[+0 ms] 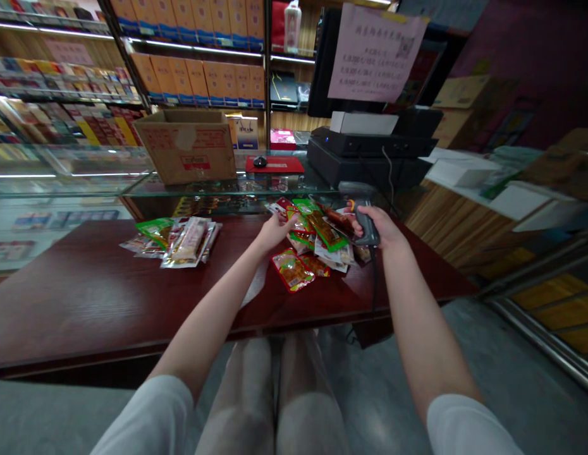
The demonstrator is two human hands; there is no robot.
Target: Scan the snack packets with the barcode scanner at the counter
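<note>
My right hand (380, 222) is wrapped round the grip of a dark barcode scanner (367, 227), whose head points left over a heap of snack packets (322, 226). A cable hangs from the scanner's handle. At the left side of that heap, my left hand (274, 232) pinches a red snack packet (282, 207), its thumb on top and most fingers hidden. Nearer me, a red-edged packet (293, 270) with brown contents lies flat. Farther left is a separate pile of packets (188, 241), mostly whitish, with a green one (156, 230) among them.
The dark red table (85, 297) meets a glass counter (142, 184) at its back. On the counter stand a cardboard box (187, 148), a mouse (260, 162) on a red pad, and a black till (365, 164) below a screen with a paper notice (374, 54). Shelves rise behind.
</note>
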